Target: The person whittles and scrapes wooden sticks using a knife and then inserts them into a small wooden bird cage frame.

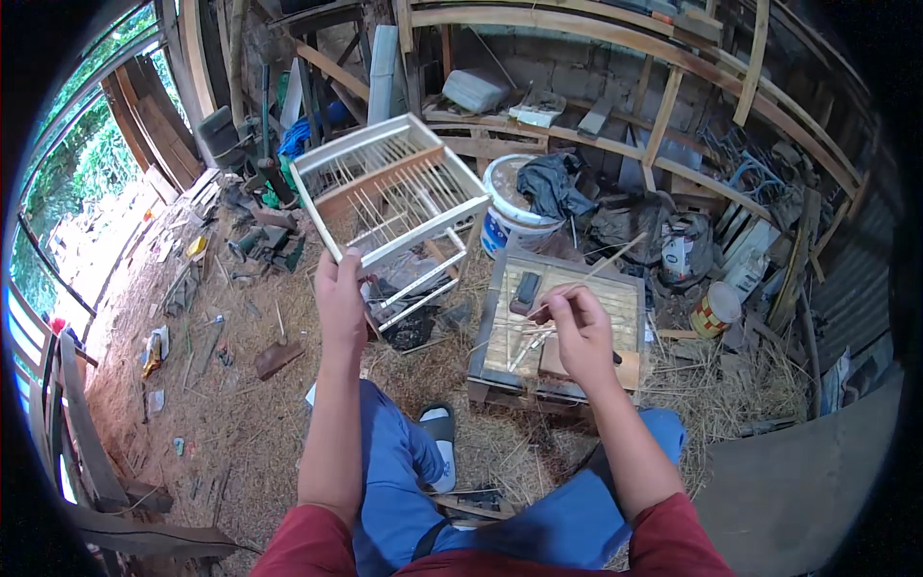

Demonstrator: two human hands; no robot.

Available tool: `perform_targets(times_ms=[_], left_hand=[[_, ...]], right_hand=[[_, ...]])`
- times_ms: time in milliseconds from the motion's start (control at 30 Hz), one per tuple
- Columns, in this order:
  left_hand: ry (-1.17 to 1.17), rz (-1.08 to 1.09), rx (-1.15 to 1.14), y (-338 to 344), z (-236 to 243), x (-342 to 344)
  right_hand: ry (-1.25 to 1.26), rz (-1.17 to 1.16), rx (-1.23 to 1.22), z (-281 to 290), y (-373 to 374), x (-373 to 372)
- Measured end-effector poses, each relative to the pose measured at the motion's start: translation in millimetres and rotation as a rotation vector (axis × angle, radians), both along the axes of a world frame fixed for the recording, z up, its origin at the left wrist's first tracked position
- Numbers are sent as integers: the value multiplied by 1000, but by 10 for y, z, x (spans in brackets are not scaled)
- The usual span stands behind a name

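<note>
My left hand (341, 293) grips the near left corner of a wooden frame cage (442, 223), its pale rails crossed by rows of thin sticks and a brown middle bar. The cage is held up and tilted in the air. Over a low work table (488, 317), my right hand (579, 332) pinches a thin bamboo stick (615, 252) between thumb and fingers. Below that hand, a dark block-shaped tool (525, 291) and several thin sticks lie on the slatted top. A brown wooden block (554, 358) sits beside them, partly hidden by my hand.
A white bucket (514, 226) with a black plastic bag (556, 185) stands behind the table. To the right are a yellow and red tin (715, 310) and piled scrap. Straw and shavings cover the ground, where a brown wood piece (279, 359) lies. A grey sheet (798, 481) lies lower right.
</note>
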State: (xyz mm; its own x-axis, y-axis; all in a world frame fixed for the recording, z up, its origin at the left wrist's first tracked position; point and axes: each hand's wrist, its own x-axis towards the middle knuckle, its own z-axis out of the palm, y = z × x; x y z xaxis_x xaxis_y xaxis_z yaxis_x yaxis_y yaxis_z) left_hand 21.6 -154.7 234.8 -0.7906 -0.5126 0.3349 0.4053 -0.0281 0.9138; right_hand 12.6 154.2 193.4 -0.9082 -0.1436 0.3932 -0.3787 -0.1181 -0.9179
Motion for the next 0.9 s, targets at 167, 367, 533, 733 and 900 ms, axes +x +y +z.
perform_targets(times_ms=[167, 367, 533, 733, 900], left_hand=[[150, -157, 128, 615, 638, 348], [196, -289, -5, 1329, 891, 501], [173, -479, 75, 1759, 714, 634], [81, -602, 142, 2058, 418, 811], [28, -666, 191, 2161, 119, 925]], right_hand=[[174, -54, -123, 627, 294, 383], [123, -106, -192, 1065, 594, 933], [113, -205, -59, 964, 845, 1329], [357, -411, 278, 699, 1048, 1600], [389, -454, 296, 464, 1020, 1751]])
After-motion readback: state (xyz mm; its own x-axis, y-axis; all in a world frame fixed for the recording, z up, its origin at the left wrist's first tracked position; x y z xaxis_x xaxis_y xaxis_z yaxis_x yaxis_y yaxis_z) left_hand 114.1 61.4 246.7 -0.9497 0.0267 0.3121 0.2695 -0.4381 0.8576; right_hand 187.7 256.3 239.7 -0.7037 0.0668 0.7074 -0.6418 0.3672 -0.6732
